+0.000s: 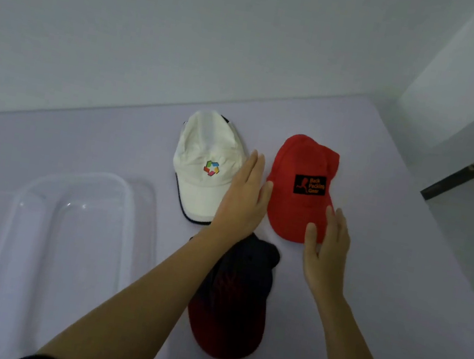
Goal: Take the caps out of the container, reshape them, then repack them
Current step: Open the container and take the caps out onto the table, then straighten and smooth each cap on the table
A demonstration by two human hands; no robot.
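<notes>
A: Okay, big stuff first. Table, clear tub at left, nothing in it. Three caps out, lying right of the tub.

B: Which one's in hand?

A: Red cap, I'd say. Left hand flat and spread between it and the white cap, thumb at the red crown's edge. Right hand open too, fingertips on the brim. Neither grips anything.

B: Advice?

A: Hold the brim down, smooth the crown outward from the patch, don't crush it.

B: Orientation?

A: Red and white: long axis runs away from the wearer, brims near. Dark cap the same, red brim nearest, partly under the left forearm.
</notes>
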